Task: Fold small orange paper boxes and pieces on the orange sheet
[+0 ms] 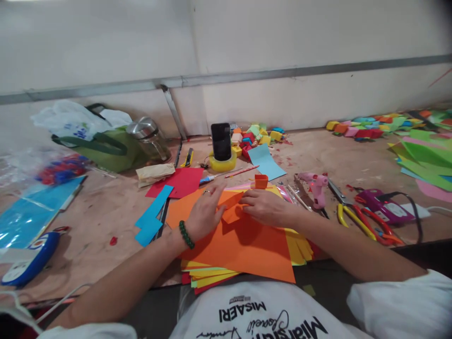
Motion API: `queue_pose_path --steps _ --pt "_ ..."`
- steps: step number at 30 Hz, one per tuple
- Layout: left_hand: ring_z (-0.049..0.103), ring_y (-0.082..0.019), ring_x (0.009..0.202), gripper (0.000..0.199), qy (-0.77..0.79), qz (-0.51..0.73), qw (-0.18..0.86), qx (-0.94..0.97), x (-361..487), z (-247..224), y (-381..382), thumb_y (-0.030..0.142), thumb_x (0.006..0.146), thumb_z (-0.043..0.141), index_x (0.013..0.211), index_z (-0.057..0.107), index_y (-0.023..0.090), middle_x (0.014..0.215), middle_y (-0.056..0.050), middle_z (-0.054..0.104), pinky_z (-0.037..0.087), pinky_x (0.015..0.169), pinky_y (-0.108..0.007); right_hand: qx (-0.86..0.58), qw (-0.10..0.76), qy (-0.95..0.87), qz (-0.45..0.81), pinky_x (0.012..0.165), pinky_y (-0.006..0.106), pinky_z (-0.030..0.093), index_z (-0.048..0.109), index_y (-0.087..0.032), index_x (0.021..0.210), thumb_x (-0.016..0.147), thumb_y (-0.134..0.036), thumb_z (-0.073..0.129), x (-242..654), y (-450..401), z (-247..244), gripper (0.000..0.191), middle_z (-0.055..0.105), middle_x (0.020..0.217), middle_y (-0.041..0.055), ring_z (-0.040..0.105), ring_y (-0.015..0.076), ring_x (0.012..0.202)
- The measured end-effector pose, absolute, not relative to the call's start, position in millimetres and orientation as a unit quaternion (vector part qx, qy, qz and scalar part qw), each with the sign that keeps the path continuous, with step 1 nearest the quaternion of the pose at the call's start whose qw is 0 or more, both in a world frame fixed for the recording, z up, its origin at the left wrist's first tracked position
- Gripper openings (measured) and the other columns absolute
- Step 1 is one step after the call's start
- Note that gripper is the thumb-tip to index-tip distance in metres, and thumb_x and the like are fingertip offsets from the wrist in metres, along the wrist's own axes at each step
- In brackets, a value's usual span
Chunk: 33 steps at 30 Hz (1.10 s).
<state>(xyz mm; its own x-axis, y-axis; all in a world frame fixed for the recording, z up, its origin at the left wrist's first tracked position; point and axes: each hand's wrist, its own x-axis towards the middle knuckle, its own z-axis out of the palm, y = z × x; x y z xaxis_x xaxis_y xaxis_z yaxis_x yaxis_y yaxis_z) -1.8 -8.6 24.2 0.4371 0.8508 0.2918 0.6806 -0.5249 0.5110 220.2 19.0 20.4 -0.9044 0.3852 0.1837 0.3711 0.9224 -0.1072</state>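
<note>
My left hand (pixel 203 215) and right hand (pixel 265 206) have their fingers (pixel 250 199) at the small orange paper (pixel 232 215), above the orange sheet (pixel 259 252) in the frame's centre, but I cannot tell if they grip it.

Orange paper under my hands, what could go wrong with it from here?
The small orange piece could get misaligned, since its edges blend into the orange sheet beneath. That sheet might slide on the unevenly stacked papers. Your right hand could knock the pink glue gun if it swings outward.
</note>
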Motion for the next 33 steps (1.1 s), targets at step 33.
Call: queue_pose_path --steps 33 --pt "0.057 -0.025 0.090 0.024 0.371 0.001 0.056 0.927 -7 26 -26 0.006 0.082 0.047 0.094 0.065 0.017 0.099 -0.012 0.061 0.050 0.071 -0.035 -0.519 0.144 -0.792 0.288 0.074 0.029 0.042 0.044 -0.020 0.132 0.078 -0.017 0.066 234 32 -18 0.059 0.063 0.097 0.0068 0.061 0.0208 0.087"
